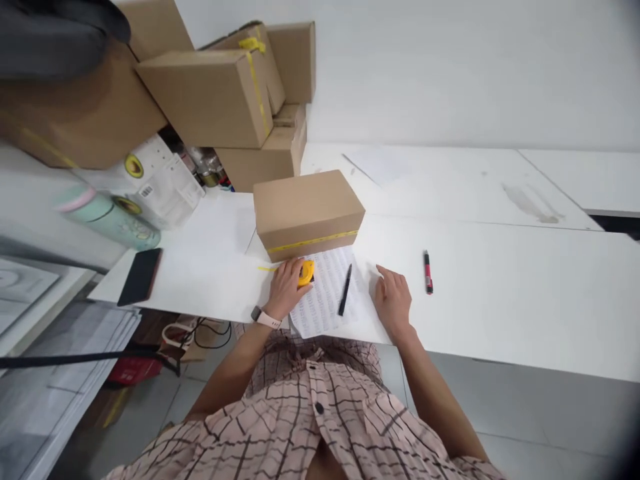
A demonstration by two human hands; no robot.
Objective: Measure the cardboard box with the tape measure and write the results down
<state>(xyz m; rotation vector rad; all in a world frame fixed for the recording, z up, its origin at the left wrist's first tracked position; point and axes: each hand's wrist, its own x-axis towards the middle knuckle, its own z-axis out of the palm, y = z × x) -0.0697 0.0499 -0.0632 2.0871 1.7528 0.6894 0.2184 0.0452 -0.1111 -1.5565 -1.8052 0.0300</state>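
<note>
My left hand (286,287) is closed around a yellow tape measure (307,273), low on the table by the front of a closed cardboard box (310,203). A short yellow strip pokes out to the left of that hand; whether it belongs to the tape measure I cannot tell. Along the box's front face runs a yellow strip with dark marks. Beneath and beside the tape measure lies a printed sheet (320,303), with a black pen (345,291) on it. Right of the sheet, my right hand (393,297) rests on the table, holding nothing, its fingers loosely bent and index finger outstretched.
A red and black pen (428,272) lies right of my right hand on the white table (500,307). Stacked cardboard boxes (205,100) rise at the back left. A phone (141,277), a mint-green bottle (113,220) and a white avocado-print package (160,183) occupy the left end.
</note>
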